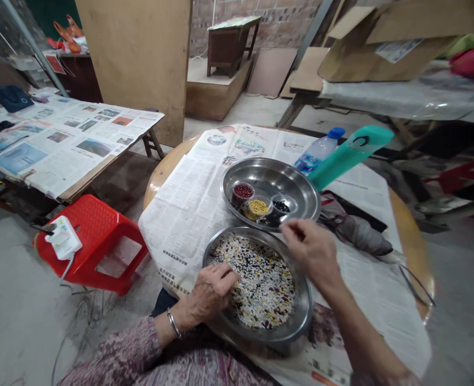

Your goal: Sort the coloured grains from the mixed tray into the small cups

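Observation:
A steel basin point(308, 313) in front of me holds a mix of white grains point(258, 281) with black, yellow and dark red beans scattered through it. My left hand point(212, 289) is at the basin's left side, its fingers curled down at the grains; what they hold, if anything, is hidden. Over the basin's upper right rim hangs my right hand point(313, 246), fingers pinched together. Any bean in that pinch is too small to make out. Behind is a second steel basin point(293, 174) with small clear cups of red beans point(243, 191), yellow beans point(258, 208) and black beans point(280, 206).
Newspaper point(180, 198) covers the round table point(156, 179). A plastic bottle point(321, 147), a green upright object point(353, 155) and a grey bundle point(363, 233) lie to the right. A red stool point(100, 230) bearing a power strip point(63, 237) stands left.

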{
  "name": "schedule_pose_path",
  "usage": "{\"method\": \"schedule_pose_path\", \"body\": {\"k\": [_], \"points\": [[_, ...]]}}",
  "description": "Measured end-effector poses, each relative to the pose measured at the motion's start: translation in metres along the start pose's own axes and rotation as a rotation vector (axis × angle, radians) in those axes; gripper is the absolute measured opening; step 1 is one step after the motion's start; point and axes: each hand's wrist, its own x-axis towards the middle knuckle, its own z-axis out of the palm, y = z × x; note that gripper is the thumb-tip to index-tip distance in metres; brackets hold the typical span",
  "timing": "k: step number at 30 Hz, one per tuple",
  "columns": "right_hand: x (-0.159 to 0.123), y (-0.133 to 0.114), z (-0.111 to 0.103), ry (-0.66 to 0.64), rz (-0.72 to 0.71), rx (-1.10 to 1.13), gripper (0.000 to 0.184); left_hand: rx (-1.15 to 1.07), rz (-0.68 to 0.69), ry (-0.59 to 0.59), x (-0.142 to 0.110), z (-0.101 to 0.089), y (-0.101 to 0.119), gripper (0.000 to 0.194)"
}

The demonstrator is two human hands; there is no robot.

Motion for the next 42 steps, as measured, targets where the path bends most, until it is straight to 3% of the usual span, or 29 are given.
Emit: {"method": "schedule_pose_path", "body": {"k": [4,6,8,11,16,20,24,27,30,32,36,38,40,42], "points": [[-0.095,-0.030,0.016,-0.350,-0.250,0.103,0.018,-0.120,-0.018,0.053,0.000,-0.004,0.002,0.026],[-0.125,-0.039,0.032,-0.425,-0.359,0.078,0.016,-0.151,-0.027,0.050,0.001,-0.006,0.003,0.024],[-0.136,-0.041,0.046,-0.444,-0.420,0.035,0.017,-0.142,-0.042,0.045,0.001,-0.006,0.003,0.022],[-0.123,-0.029,0.052,-0.391,-0.410,-0.074,0.016,-0.105,-0.050,0.038,0.001,-0.004,0.002,0.021],[-0.082,0.001,0.039,-0.196,-0.171,-0.281,0.021,-0.087,-0.020,0.042,-0.002,0.001,-0.001,0.022],[-0.063,-0.007,0.045,-0.199,-0.022,-0.378,0.029,-0.142,-0.018,0.106,-0.003,0.002,-0.002,0.023],[-0.055,-0.042,0.064,-0.321,-0.139,-0.307,0.039,-0.206,-0.027,0.175,-0.003,-0.001,-0.002,0.032],[-0.058,-0.060,0.071,-0.477,-0.287,-0.189,0.026,-0.232,-0.034,0.203,-0.004,-0.001,-0.002,0.029],[-0.067,-0.057,0.062,-0.547,-0.350,-0.173,0.014,-0.227,-0.041,0.205,-0.005,0.001,-0.003,0.026],[-0.075,-0.044,0.047,-0.542,-0.346,-0.193,0.015,-0.206,-0.041,0.190,-0.005,0.001,-0.003,0.025],[-0.097,-0.011,0.007,-0.436,-0.289,-0.208,0.016,-0.109,-0.048,0.065,0.000,-0.007,0.000,0.020],[-0.110,-0.001,-0.005,-0.492,-0.276,-0.213,0.012,-0.019,-0.049,-0.078,0.003,-0.016,0.003,0.014],[-0.120,0.003,-0.006,-0.601,-0.291,-0.211,0.019,0.100,-0.037,-0.223,0.003,-0.024,0.007,0.010],[-0.124,0.002,0.000,-0.606,-0.313,-0.187,0.024,0.208,-0.003,-0.329,0.001,-0.028,0.011,0.014]]}}
